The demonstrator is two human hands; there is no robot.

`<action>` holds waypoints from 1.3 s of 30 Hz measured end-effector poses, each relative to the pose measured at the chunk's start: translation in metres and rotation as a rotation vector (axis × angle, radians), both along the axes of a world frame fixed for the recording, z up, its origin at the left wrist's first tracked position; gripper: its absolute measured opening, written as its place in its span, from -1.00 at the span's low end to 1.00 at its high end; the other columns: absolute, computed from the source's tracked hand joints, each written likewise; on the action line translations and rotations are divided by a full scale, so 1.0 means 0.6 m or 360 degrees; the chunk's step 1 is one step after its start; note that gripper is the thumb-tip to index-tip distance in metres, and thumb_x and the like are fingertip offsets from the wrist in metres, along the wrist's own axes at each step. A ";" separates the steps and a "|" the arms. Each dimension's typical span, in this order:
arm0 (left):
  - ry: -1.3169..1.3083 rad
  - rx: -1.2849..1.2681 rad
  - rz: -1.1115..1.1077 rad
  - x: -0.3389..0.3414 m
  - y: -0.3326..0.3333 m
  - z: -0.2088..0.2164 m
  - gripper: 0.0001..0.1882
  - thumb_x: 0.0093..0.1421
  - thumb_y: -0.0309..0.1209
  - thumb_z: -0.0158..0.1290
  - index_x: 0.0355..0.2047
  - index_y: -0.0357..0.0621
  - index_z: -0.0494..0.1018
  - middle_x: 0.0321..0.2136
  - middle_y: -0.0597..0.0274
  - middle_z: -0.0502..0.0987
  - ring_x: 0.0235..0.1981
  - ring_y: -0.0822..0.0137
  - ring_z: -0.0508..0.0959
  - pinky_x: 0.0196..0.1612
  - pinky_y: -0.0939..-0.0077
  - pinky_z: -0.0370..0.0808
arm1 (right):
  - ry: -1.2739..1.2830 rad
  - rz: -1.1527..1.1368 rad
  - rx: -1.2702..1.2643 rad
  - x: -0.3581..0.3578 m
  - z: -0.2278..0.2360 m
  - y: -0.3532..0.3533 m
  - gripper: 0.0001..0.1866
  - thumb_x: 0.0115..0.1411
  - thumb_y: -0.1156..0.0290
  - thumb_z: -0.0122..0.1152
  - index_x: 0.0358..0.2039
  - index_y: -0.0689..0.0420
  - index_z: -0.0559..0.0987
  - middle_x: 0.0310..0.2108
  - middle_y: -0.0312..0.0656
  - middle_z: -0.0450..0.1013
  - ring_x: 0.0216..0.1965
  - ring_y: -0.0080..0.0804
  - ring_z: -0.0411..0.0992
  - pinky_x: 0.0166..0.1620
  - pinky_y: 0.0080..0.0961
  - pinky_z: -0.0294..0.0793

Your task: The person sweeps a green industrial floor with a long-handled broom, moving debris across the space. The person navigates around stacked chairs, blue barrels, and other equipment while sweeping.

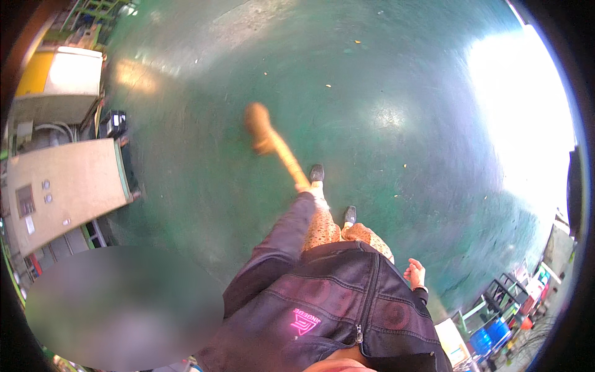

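Note:
Out in front of me, my left hand (303,188) is closed round the near end of a stick-handled tool (286,156). Its handle is yellow-orange, and the brown, rounded head points forward and left, over or on the green floor. Motion blur hides the exact kind of tool and whether its head touches the floor. My right hand (416,273) hangs at my right side with loosely bent fingers, partly apart, and nothing shows in it. My dark shoes (317,173) are just right of the left hand, one ahead of the other.
Small yellowish bits (328,85) are scattered on the green floor (372,155). At left stand a beige cabinet (74,180) and a yellow-and-white box-shaped unit (59,71). Blue containers (489,335) and a dark frame (505,293) are at lower right. Bright light fills the right side.

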State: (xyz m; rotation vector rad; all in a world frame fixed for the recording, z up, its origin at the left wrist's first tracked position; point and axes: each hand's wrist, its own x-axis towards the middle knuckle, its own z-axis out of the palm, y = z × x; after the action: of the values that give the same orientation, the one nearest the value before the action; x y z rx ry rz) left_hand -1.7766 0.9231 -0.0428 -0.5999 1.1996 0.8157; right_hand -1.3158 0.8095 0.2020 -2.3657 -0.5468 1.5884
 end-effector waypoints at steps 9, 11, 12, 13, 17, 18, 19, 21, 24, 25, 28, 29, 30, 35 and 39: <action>-0.0764 0.0696 -0.0961 0.133 0.418 0.147 -0.86 -0.04 -0.53 -0.09 -0.64 -0.10 0.17 -0.84 0.24 0.22 -0.90 0.40 0.18 -0.88 0.58 0.12 | 0.0072 -0.0061 -0.0165 -0.109 0.018 -0.091 -0.73 0.04 0.48 -0.12 -0.22 0.15 0.43 -0.70 -0.30 0.29 -0.73 -0.54 0.29 -0.67 -0.56 0.35; -0.1053 0.0491 -0.1121 0.110 0.487 0.172 -0.92 -0.08 -0.53 -0.06 -0.60 -0.19 0.25 -0.79 0.26 0.27 -0.90 0.45 0.22 -0.88 0.49 0.13 | 0.0003 -0.0176 -0.0212 -0.109 0.028 -0.108 -0.73 0.04 0.48 -0.13 -0.22 0.14 0.43 -0.70 -0.29 0.29 -0.73 -0.53 0.29 -0.66 -0.55 0.36; -0.0775 0.0665 -0.1178 0.104 0.486 0.181 -0.88 -0.12 -0.56 -0.04 -0.54 -0.20 0.25 -0.79 0.26 0.27 -0.92 0.45 0.20 -0.90 0.51 0.11 | -0.0026 -0.0263 -0.0256 -0.106 0.030 -0.114 -0.72 0.03 0.48 -0.14 -0.22 0.15 0.43 -0.70 -0.28 0.30 -0.73 -0.53 0.29 -0.67 -0.55 0.35; -0.0402 0.0841 -0.1223 0.094 0.478 0.188 -0.81 -0.16 -0.59 -0.02 -0.47 -0.21 0.25 -0.79 0.26 0.27 -0.93 0.45 0.18 -0.92 0.53 0.08 | -0.0057 -0.0313 -0.0237 -0.105 0.028 -0.119 -0.72 0.02 0.49 -0.14 -0.23 0.16 0.43 -0.71 -0.28 0.29 -0.73 -0.53 0.29 -0.68 -0.55 0.34; 0.0425 0.1173 -0.1471 0.055 0.327 0.235 -0.24 -0.23 -0.66 -0.06 0.04 -0.07 -0.07 -0.75 0.16 0.34 -0.91 0.37 0.28 -0.90 0.53 0.22 | -0.0017 -0.0507 -0.0121 -0.104 -0.009 -0.129 -0.72 0.00 0.49 -0.15 -0.25 0.19 0.42 -0.74 -0.30 0.27 -0.74 -0.54 0.27 -0.70 -0.57 0.31; 0.0504 0.1159 -0.1457 0.032 0.277 0.259 -0.19 -0.27 -0.69 -0.06 0.06 -0.04 -0.06 -0.72 0.20 0.32 -0.87 0.39 0.28 -0.86 0.53 0.23 | 0.0058 -0.0535 -0.0031 -0.106 -0.022 -0.131 -0.72 -0.01 0.49 -0.15 -0.25 0.19 0.42 -0.75 -0.31 0.27 -0.75 -0.55 0.26 -0.69 -0.58 0.30; 0.0571 0.1034 -0.1379 0.011 0.229 0.288 -0.14 -0.31 -0.73 -0.06 0.07 -0.02 -0.05 -0.70 0.25 0.30 -0.83 0.41 0.29 -0.82 0.52 0.25 | 0.0071 -0.0569 -0.0013 -0.112 -0.036 -0.131 -0.72 -0.01 0.49 -0.15 -0.25 0.19 0.42 -0.75 -0.31 0.27 -0.75 -0.55 0.26 -0.69 -0.58 0.30; 0.0565 0.0852 -0.1283 -0.031 0.142 0.360 -0.32 -0.33 -0.72 -0.01 -0.09 -0.13 0.11 -0.69 0.31 0.25 -0.77 0.45 0.27 -0.74 0.55 0.30 | 0.0117 -0.0652 0.0010 -0.124 -0.059 -0.138 -0.71 -0.01 0.49 -0.15 -0.24 0.18 0.42 -0.75 -0.31 0.27 -0.75 -0.55 0.25 -0.68 -0.58 0.30; 0.0490 0.0263 -0.1624 -0.067 0.083 0.464 -0.66 -0.13 -0.61 -0.03 -0.33 -0.08 0.15 -0.77 0.35 0.20 -0.89 0.50 0.17 -0.90 0.58 0.15 | 0.0163 -0.0784 -0.0097 -0.137 -0.083 -0.147 -0.71 -0.01 0.50 -0.15 -0.24 0.18 0.43 -0.74 -0.29 0.30 -0.75 -0.54 0.26 -0.68 -0.57 0.29; 0.0253 0.0165 -0.1672 -0.073 0.088 0.482 -0.79 -0.06 -0.57 -0.05 -0.43 -0.08 0.18 -0.81 0.39 0.16 -0.90 0.53 0.14 -0.90 0.60 0.12 | 0.0167 -0.0787 -0.0081 -0.139 -0.088 -0.150 -0.71 -0.01 0.50 -0.15 -0.24 0.18 0.43 -0.73 -0.29 0.30 -0.75 -0.54 0.26 -0.67 -0.57 0.29; -0.1082 -0.0822 -0.0717 -0.047 0.137 0.480 -0.83 0.06 -0.49 -0.12 -0.64 -0.05 0.16 -0.85 0.45 0.09 -0.90 0.58 0.09 -0.90 0.66 0.04 | 0.0234 -0.0824 -0.0096 -0.126 -0.095 -0.160 -0.70 -0.01 0.50 -0.15 -0.23 0.17 0.43 -0.73 -0.28 0.32 -0.75 -0.53 0.27 -0.66 -0.56 0.30; -0.1355 -0.0795 -0.0825 -0.020 0.151 0.460 -0.70 0.11 -0.42 -0.16 -0.75 0.01 0.10 -0.88 0.49 0.04 -0.90 0.59 0.07 -0.90 0.71 0.00 | 0.0275 -0.0845 -0.0139 -0.117 -0.096 -0.161 -0.70 -0.01 0.50 -0.14 -0.23 0.17 0.43 -0.72 -0.28 0.32 -0.75 -0.53 0.27 -0.66 -0.56 0.31; -0.0865 -0.0670 -0.1268 0.009 0.156 0.440 -0.72 0.10 -0.42 -0.15 -0.73 -0.01 0.12 -0.87 0.48 0.06 -0.90 0.59 0.08 -0.90 0.72 0.01 | 0.0278 -0.0869 -0.0170 -0.105 -0.093 -0.166 -0.69 -0.01 0.51 -0.15 -0.22 0.16 0.43 -0.72 -0.29 0.31 -0.74 -0.53 0.27 -0.66 -0.57 0.32; -0.0680 -0.0036 -0.1359 0.255 0.205 0.325 -0.88 0.08 -0.46 -0.13 -0.59 -0.14 0.26 -0.75 0.47 0.18 -0.78 0.61 0.20 -0.78 0.78 0.16 | 0.0217 -0.1128 -0.0168 -0.025 -0.078 -0.186 -0.69 -0.01 0.50 -0.17 -0.21 0.15 0.43 -0.72 -0.31 0.28 -0.74 -0.55 0.28 -0.66 -0.61 0.32; -0.0709 0.0939 -0.1500 0.515 0.331 0.244 -0.73 0.05 -0.54 -0.15 -0.22 -0.38 0.20 -0.56 0.20 0.33 -0.73 0.53 0.31 -0.75 0.79 0.23 | 0.0186 -0.1248 -0.0162 0.040 -0.063 -0.223 -0.69 0.00 0.47 -0.13 -0.20 0.16 0.41 -0.71 -0.31 0.28 -0.73 -0.57 0.27 -0.67 -0.62 0.32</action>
State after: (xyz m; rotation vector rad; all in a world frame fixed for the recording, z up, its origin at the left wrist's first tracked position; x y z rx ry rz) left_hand -1.4674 1.1214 0.1037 0.2781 0.6451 0.1693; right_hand -1.2921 0.6754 0.1644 -2.1146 0.4549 1.3624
